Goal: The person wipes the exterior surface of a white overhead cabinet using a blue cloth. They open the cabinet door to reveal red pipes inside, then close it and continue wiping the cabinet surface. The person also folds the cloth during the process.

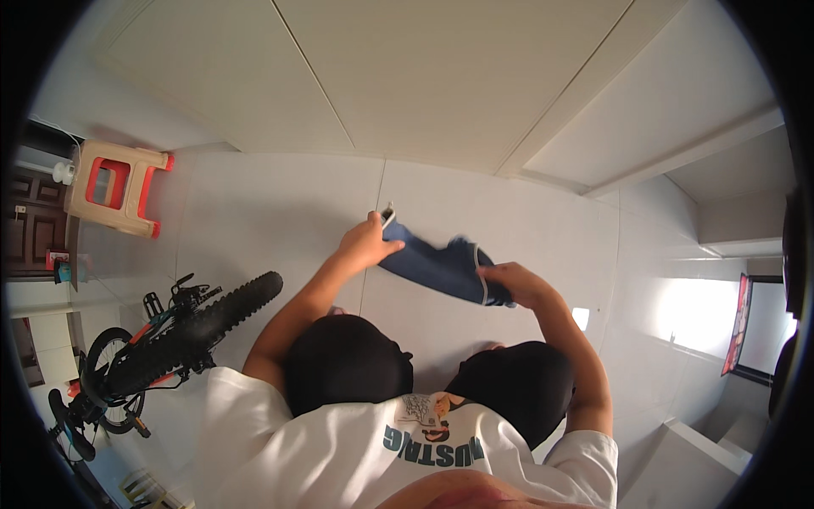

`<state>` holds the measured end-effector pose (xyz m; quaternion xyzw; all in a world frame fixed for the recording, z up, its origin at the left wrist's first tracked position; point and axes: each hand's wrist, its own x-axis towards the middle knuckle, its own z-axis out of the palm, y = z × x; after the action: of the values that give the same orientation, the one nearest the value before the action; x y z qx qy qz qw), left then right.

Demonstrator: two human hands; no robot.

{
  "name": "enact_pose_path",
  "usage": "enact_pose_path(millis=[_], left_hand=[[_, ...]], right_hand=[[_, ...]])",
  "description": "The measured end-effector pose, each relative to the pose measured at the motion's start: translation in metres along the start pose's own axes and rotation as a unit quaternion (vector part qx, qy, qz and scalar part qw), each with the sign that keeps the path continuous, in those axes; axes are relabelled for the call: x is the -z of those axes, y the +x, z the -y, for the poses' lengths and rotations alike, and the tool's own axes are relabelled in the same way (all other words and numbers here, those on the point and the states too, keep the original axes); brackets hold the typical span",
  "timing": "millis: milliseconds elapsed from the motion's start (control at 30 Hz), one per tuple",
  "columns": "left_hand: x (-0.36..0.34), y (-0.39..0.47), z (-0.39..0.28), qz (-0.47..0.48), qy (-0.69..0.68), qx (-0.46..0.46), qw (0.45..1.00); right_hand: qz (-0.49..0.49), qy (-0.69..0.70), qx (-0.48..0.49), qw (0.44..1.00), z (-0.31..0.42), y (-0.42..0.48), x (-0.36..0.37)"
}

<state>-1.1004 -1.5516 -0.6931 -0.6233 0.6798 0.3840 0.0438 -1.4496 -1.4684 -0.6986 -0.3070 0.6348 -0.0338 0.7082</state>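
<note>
A dark blue cloth item with pale trim hangs between my two hands, above the tiled floor; its exact kind cannot be told. My left hand grips its upper left end beside a pale-edged opening, with the thumb lying over the cloth. At the lower right end, my right hand pinches the cloth near another pale-trimmed edge. The cloth slopes down from left to right and is slightly blurred. My knees in black trousers are bent below it.
A beige and red plastic stool is at the left, above a bicycle with a thick knobbly tyre. Pale panels rise beyond the light tiled floor. A low white ledge stands at the lower right.
</note>
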Motion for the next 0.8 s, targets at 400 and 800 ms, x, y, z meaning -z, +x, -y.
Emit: enact_pose_path(millis=[400, 800], left_hand=[[0.070, -0.035, -0.012, 0.018, 0.136, -0.256, 0.957], [0.072, -0.032, -0.022, 0.092, -0.809, -0.188, 0.549]], right_hand=[[-0.173, -0.523, 0.283, 0.785, 0.100, -0.071, -0.022], [-0.037, -0.016, 0.372, 0.927, 0.229, -0.132, -0.080]])
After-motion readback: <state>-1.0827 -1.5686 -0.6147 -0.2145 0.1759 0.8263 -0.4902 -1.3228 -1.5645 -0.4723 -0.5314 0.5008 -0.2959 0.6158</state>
